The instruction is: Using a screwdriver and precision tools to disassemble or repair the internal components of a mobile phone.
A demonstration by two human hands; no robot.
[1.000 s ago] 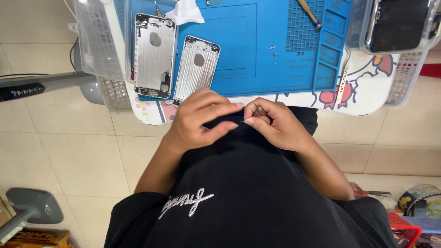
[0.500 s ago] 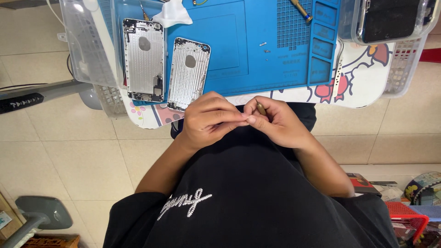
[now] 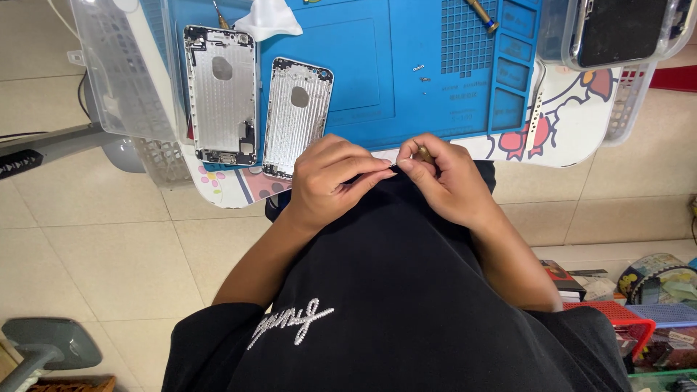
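My left hand (image 3: 330,178) and my right hand (image 3: 443,178) meet fingertip to fingertip over my black shirt, just below the table edge. The right hand pinches a small brass-coloured tool tip (image 3: 424,153). The left fingers are pinched against it; what they hold is too small to see. On the blue work mat (image 3: 363,65) lie two silver phone back housings (image 3: 221,94) (image 3: 298,116), inner side up, to the upper left of my left hand.
A white cloth (image 3: 268,18), a screwdriver (image 3: 483,14) and tiny screws (image 3: 420,69) lie on the mat. Clear plastic bins stand at the left (image 3: 120,72) and upper right (image 3: 617,33), the right one holding a dark phone. Clutter and baskets (image 3: 653,312) sit on the tiled floor at right.
The view has shifted, so the mat and housings sit slightly lower and more to the right in frame. My hands stay pinched together in the same place over my shirt.
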